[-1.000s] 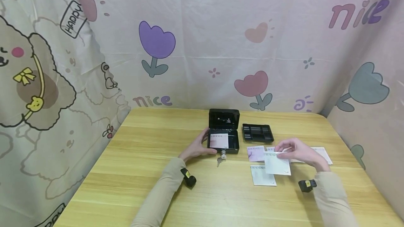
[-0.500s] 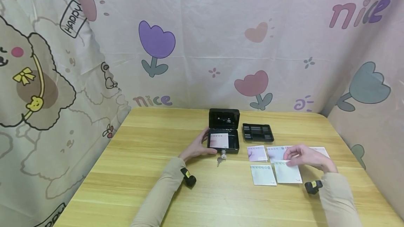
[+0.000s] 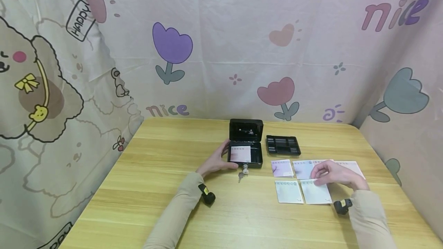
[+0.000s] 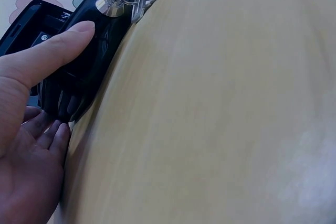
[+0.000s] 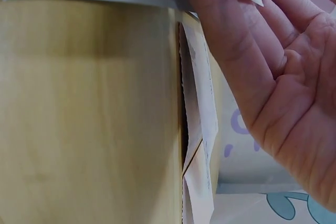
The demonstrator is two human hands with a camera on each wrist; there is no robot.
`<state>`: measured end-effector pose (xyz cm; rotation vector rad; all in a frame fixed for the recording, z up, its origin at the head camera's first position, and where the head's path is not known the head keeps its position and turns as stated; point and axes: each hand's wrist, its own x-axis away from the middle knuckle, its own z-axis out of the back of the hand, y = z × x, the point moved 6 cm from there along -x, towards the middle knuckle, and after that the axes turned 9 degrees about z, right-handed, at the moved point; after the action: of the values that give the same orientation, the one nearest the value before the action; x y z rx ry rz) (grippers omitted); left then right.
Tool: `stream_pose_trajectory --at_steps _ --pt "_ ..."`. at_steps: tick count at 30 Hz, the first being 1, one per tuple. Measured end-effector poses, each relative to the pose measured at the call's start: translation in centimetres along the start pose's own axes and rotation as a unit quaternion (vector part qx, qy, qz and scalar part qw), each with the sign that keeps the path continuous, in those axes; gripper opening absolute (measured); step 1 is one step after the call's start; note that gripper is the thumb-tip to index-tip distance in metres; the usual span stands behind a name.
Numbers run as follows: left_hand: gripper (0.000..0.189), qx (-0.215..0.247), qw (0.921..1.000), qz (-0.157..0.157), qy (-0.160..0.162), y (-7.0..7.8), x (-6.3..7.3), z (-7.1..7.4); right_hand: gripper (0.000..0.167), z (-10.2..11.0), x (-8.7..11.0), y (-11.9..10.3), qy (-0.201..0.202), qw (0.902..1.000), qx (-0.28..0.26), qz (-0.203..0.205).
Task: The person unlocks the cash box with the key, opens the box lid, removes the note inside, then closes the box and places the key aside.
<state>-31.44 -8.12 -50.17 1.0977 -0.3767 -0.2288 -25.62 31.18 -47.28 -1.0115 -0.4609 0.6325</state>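
Observation:
A black cash box stands with its lid raised, and a pink notepad lies inside. My left hand grips the box's left front corner. Its thumb lies along the front wall, the other fingers against the side. Keys hang from the front lock. On the right, my right hand pinches the top edge of a pale square notepad, which is down at the table, right of a pale green notepad. Behind them lie a purple notepad and a blue notepad.
A black compartment tray sits right of the box. Another pale notepad lies beyond my right hand, partly covered by it. A printed cloth hangs behind the wooden table.
My right hand has moved right and toward me, lowering the pale notepad from the air to the table beside the green one. The left hand stays on the box.

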Motion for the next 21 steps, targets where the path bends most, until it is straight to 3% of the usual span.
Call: stream_pose_trajectory --at_steps 21 --pt "0.119 0.014 0.9997 -0.021 -0.005 0.2 -0.1 -0.1 0.018 1.4 1.0 -1.1 0.016 0.9959 0.089 -0.009"
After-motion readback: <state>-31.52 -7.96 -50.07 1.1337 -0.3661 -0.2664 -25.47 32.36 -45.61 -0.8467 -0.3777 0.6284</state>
